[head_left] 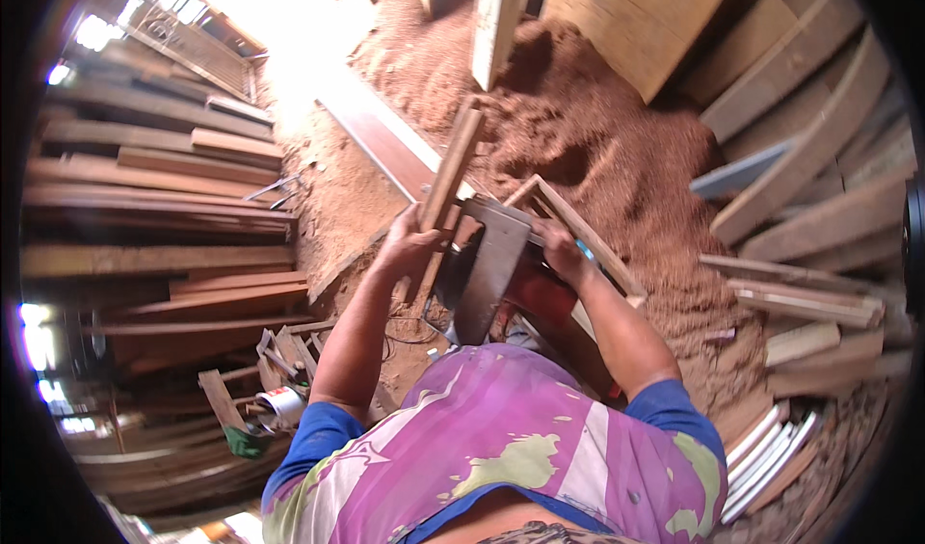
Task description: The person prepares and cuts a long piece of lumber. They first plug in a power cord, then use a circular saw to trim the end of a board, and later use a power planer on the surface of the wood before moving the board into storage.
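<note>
My left hand (409, 244) is closed around a long narrow wooden board (453, 166), which it holds tilted up at the left side of a machine. That machine has a flat dark metal top (493, 266) and a red body (541, 296), and stands right in front of my torso. At its right edge is my right hand (559, 247), its fingers curled in; what they grip is hidden. A small light blue thing (584, 249) shows beside that hand. Just beyond it lies a wooden frame piece (583, 228), slanting down to the right.
Reddish sawdust (617, 149) is heaped ahead and to the right. A long plank (381, 139) lies on the ground ahead. Stacked boards (183, 207) line the left, with a white bucket (281, 404) near them. More timber (819, 159) leans at the right.
</note>
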Available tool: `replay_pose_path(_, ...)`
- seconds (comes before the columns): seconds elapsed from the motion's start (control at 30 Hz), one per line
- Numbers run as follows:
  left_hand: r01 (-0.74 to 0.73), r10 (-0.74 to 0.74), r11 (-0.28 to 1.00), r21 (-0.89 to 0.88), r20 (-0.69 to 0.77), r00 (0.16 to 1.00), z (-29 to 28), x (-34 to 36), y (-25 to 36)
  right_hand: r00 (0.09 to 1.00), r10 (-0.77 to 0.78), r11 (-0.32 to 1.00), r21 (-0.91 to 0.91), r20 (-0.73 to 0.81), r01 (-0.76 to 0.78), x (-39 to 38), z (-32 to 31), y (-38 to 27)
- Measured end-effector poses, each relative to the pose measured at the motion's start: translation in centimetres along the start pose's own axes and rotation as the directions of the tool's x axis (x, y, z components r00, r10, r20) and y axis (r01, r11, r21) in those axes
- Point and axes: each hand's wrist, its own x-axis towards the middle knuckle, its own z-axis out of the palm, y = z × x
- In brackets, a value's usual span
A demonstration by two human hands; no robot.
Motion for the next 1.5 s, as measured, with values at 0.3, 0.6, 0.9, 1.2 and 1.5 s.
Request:
replay_pose_path(0.3, 0.007, -0.026, 0.981, 0.194, 0.092, 0.995, -3.3, -0.1, 0.5, 0.836, 0.324, 0.457, 0.7, 0.444, -0.549, 4.0, -1.9, -8.3)
replay_pose_path(0.6, -0.021, -0.007, 0.931, 0.363, 0.076, 0.997, -2.9, 0.7, 0.4, 0.539, 0.307, -0.067, 0.583, 0.784, -0.81, 4.2, -3.3, -8.0)
replay_pose_path(0.9, 0.088, -0.113, 0.886, 0.456, 0.029, 0.993, -2.3, 0.2, 1.4, 0.227, 0.387, -0.178, 0.314, 0.894, -0.933, 5.4, -3.5, -7.3)
replay_pose_path(1.2, 0.094, -0.129, 0.913, 0.397, 0.061, 0.99, -2.3, 1.7, 1.5, 0.903, 0.391, 0.667, 0.623, 0.175, -0.409, 1.1, -1.0, -8.2)
replay_pose_path(1.5, 0.045, -0.113, 0.855, 0.516, 0.101, 0.988, -0.1, 2.2, 3.3, 0.963, 0.218, 0.952, 0.251, -0.162, -0.173, 1.8, -1.8, -7.2)
